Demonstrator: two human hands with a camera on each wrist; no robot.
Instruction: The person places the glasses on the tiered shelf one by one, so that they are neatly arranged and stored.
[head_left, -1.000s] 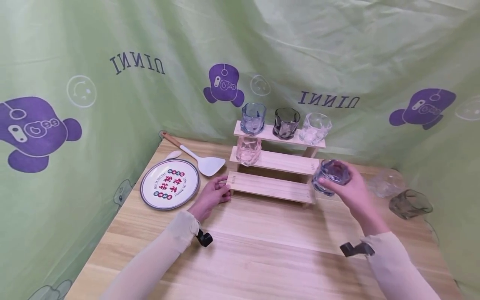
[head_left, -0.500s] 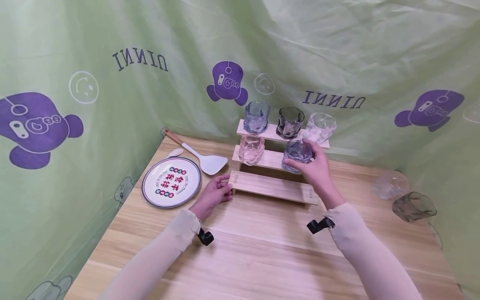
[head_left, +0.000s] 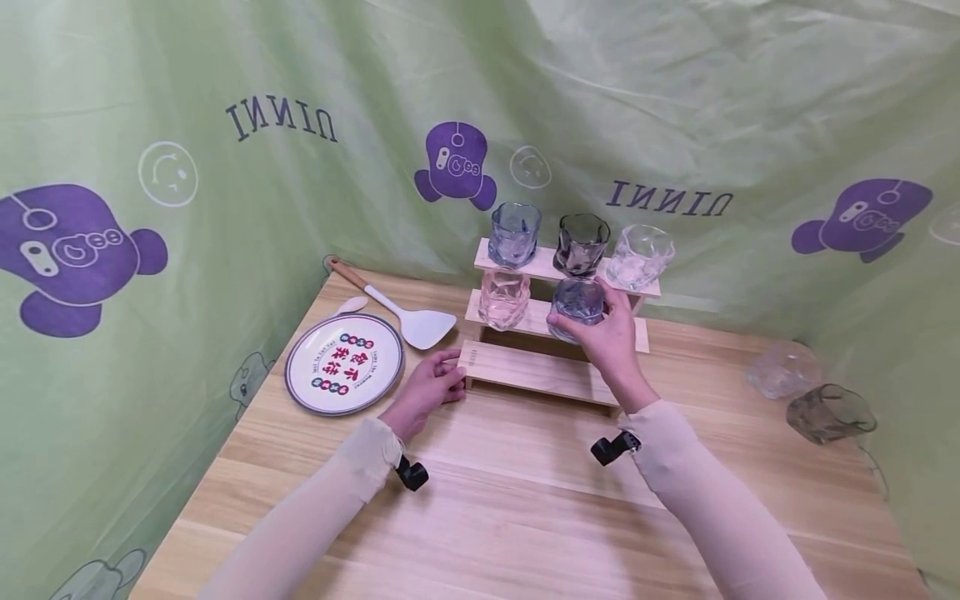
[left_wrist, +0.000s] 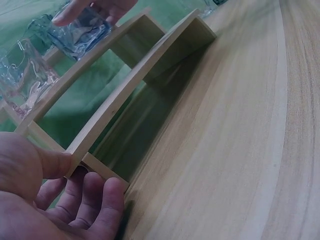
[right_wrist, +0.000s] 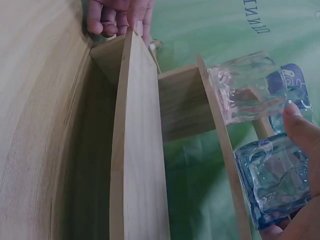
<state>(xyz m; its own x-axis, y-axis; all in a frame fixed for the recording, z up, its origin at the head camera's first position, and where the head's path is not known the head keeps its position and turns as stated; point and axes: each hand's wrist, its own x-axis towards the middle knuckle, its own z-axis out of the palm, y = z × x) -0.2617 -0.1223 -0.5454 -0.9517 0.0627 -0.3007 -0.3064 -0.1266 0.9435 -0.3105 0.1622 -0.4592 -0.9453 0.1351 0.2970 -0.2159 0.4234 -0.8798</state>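
Site type: curtained booth; wider room undeterminable. Indicators: printed green curtain (head_left: 367, 196) around the wood-grain surface (head_left: 480, 500) on three sides; glass tumblers (head_left: 577, 301), turner (head_left: 426, 328) and plate (head_left: 345, 364).

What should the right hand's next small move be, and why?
Probably the right hand should settle the held glass on the middle shelf, then loosen: the glass is already at that shelf, just apart from the pink glass, and the left hand grips the bottom shelf. Full base contact is hard to judge.

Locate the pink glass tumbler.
In the head view, the pink glass tumbler stands at left on the middle wooden shelf, beside the blue glass tumbler in the right hand.
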